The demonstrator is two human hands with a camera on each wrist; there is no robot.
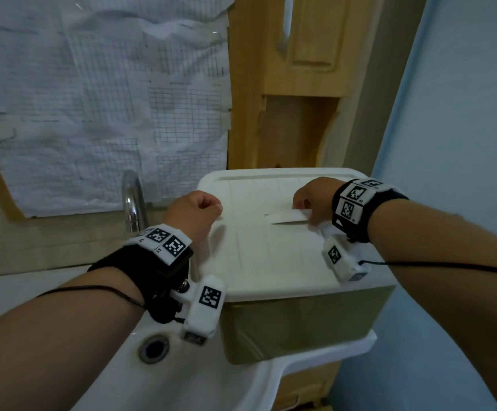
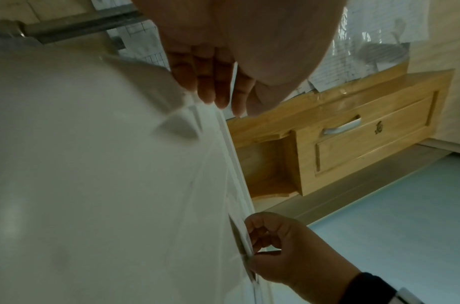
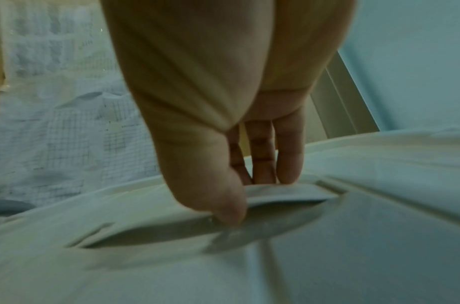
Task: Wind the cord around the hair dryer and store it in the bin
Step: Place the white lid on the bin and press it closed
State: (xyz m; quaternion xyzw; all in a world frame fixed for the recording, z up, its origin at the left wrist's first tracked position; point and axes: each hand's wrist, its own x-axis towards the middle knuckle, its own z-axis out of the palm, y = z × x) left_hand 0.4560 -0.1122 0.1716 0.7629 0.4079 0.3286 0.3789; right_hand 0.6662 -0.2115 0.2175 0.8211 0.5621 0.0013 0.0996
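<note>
A white bin (image 1: 300,321) with its white lid (image 1: 271,256) on stands on the right rim of the sink. My right hand (image 1: 312,200) pinches the raised handle flap (image 1: 285,216) in the middle of the lid, thumb in front and fingers behind, as the right wrist view shows on the flap (image 3: 296,194). My left hand (image 1: 199,209) is at the lid's left edge; in the left wrist view its fingers (image 2: 213,82) point down fairly straight and touch the rim of the lid (image 2: 119,185). No hair dryer or cord is visible in any view.
A chrome faucet (image 1: 133,200) rises just left of the bin, above the white basin (image 1: 182,366) and its drain (image 1: 153,348). Gridded paper (image 1: 93,99) covers the wall behind. A wooden cabinet (image 1: 294,84) stands behind the bin, with a pale blue wall (image 1: 463,114) to the right.
</note>
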